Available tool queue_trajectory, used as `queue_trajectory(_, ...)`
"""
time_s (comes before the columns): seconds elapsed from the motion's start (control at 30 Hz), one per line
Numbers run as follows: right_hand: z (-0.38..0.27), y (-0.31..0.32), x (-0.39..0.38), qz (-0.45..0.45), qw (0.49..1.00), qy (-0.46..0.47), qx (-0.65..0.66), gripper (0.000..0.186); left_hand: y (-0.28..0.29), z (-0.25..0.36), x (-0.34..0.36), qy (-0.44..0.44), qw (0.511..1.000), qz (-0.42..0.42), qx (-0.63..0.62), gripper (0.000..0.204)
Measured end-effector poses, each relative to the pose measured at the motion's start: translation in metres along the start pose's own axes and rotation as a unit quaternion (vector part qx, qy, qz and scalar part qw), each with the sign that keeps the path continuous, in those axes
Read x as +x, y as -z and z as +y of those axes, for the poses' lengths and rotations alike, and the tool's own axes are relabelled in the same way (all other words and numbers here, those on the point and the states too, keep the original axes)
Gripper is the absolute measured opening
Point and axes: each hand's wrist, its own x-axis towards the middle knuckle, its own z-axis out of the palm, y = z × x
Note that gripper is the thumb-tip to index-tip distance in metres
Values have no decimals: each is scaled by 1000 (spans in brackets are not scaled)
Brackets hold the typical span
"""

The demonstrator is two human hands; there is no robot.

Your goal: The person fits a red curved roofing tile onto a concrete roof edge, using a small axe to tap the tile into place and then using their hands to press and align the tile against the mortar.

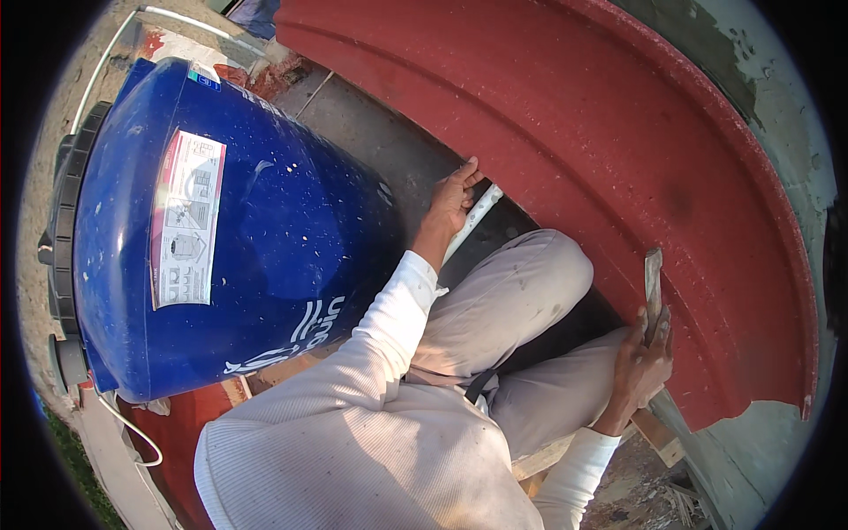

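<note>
A large red ribbed sheet (565,115) curves across the upper right. My left hand (452,201) is at its near edge, with the fingers curled together; whatever lies between them is hidden. Beside that palm a white pipe (474,221) slants over the dark surface. In my right hand (642,362) is a greyish, worn stick of wood (653,283), pointing upward over the red sheet. The fingers are wrapped round its lower end.
A big blue water tank (274,194) with a black lid (66,230) lies on its side at the left. My bent knees are between my hands. Wooden pieces (655,433) lie at the lower right, near a grey wall (733,450). A thin white hose (110,53) runs behind the tank.
</note>
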Motion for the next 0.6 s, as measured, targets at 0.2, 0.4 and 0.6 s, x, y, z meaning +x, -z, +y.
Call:
queue_trajectory(0.2,1,2,-1,-15,1000,4,-6,42,-2,-2,3,-37,999,12,14,28)
queue_trajectory(0.4,-1,1,-3,-3,999,19,-26,41,-4,-4,0,-43,996,62,38,31)
queue_trajectory(0.6,6,-5,-3,26,998,56,-25,39,2,-5,5,-54,998,14,12,38)
